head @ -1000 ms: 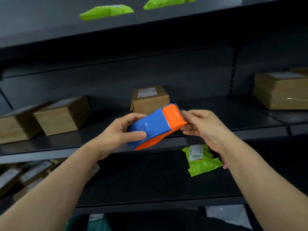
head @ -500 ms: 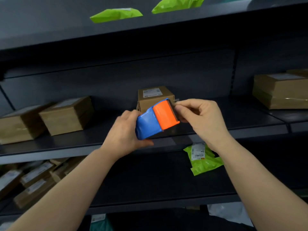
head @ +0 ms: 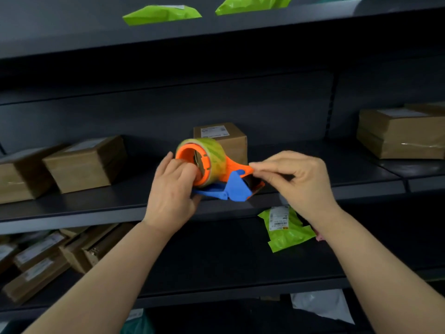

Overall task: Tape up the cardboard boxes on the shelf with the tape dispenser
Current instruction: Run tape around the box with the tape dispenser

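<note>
An orange and blue tape dispenser [head: 216,174] with a roll of clear tape is held in the air in front of the middle shelf [head: 96,208]. My left hand [head: 173,189] grips it from the left, thumb at the roll's core. My right hand [head: 296,182] pinches at the dispenser's orange front end, where the tape comes off. Just behind the dispenser a small cardboard box [head: 226,138] with a white label stands on the shelf. Another cardboard box [head: 86,162] lies left of it, and one more box [head: 16,177] at the far left.
Stacked cardboard boxes [head: 402,133] sit on the shelf at the right. Green mailer bags lie on the top shelf [head: 163,14] and on the lower shelf [head: 284,227]. Several labelled boxes [head: 43,256] are piled at the lower left.
The dispenser has been turned over: before, its blue and orange cover faced me; now the tape roll shows. My right hand stays at its front end.
</note>
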